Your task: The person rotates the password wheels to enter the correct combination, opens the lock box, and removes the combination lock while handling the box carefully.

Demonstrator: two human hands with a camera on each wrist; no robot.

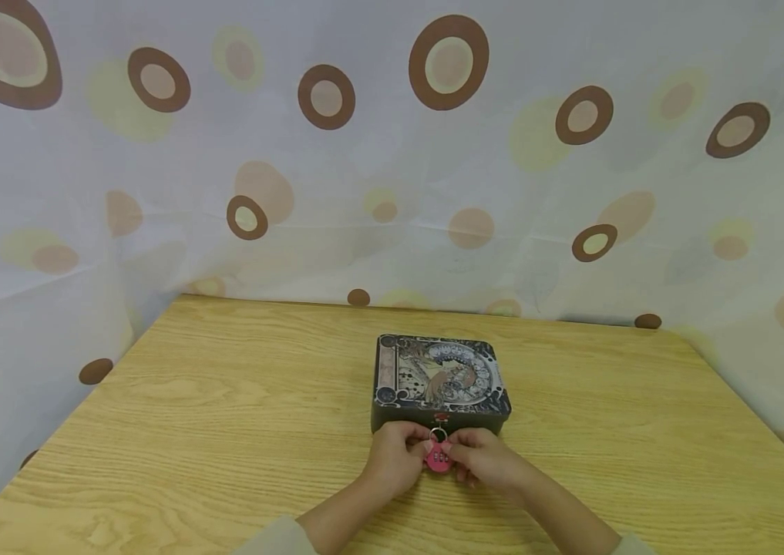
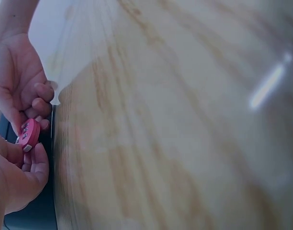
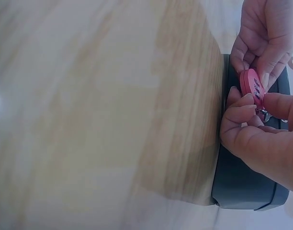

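A pink combination padlock (image 1: 439, 458) with a row of number dials hangs by its metal shackle at the front latch of a dark tin box (image 1: 443, 378) with a picture on its lid. The lid is down. My left hand (image 1: 395, 459) pinches the padlock's left side between thumb and fingers. From the right, my right hand (image 1: 489, 460) pinches its other side, the thumb near the dials. In the left wrist view both hands meet on the padlock (image 2: 29, 134). The right wrist view shows the padlock (image 3: 252, 86) between the fingertips, before the box's dark side (image 3: 244, 179).
The box stands on a wood-grain table (image 1: 225, 416). Behind it and along both sides hangs a pale curtain (image 1: 364, 154) with brown and yellow circles, reaching down to the table's edges.
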